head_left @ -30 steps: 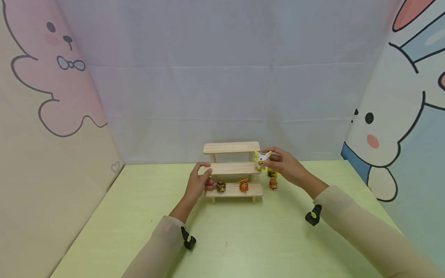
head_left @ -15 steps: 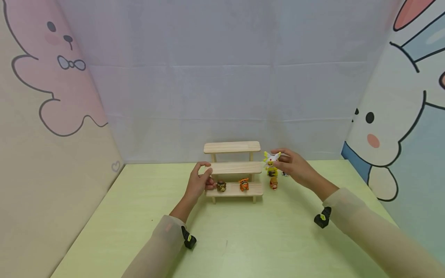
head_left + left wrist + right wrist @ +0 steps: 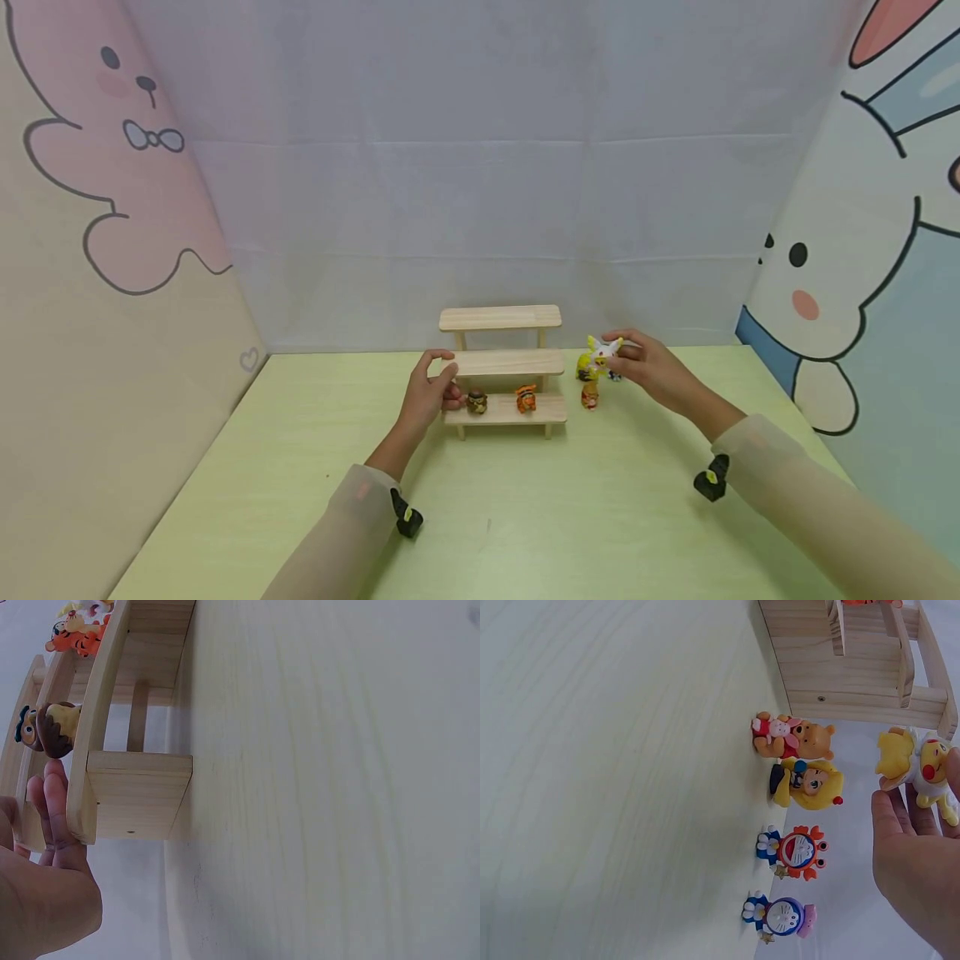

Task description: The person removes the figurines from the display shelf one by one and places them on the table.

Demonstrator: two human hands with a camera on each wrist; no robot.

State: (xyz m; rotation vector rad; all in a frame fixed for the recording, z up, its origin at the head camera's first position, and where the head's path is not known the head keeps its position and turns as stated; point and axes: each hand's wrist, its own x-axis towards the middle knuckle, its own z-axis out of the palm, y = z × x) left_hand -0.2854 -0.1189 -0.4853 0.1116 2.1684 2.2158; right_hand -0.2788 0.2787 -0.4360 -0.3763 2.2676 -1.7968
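My right hand [image 3: 651,372] pinches a white-and-yellow toy figure [image 3: 603,350] with red cheeks, right of a three-tier wooden stand [image 3: 501,362]. In the right wrist view, the yellow figure [image 3: 915,759] lies tipped between thumb and fingers, off the table. With thumb and fingers, my left hand [image 3: 424,402] grips the stand's left end; the left wrist view shows its fingertips on the lowest board, just under a brown owl figure [image 3: 56,729]. An orange tiger figure [image 3: 526,399] stands on that same board. The two upper boards carry nothing.
Beside the stand's right end are a honey-coloured bear figure [image 3: 810,741] and a yellow-haired figure [image 3: 815,787]. Farther right stand a blue cat figure in a red crab hood [image 3: 799,853] and another in a pink hat [image 3: 784,916]. A pale backdrop [image 3: 480,208] rises behind.
My right hand has carried the white-and-yellow figure rightward, away from the stand's middle board and past the figures on the table. My left hand has stayed on the stand.
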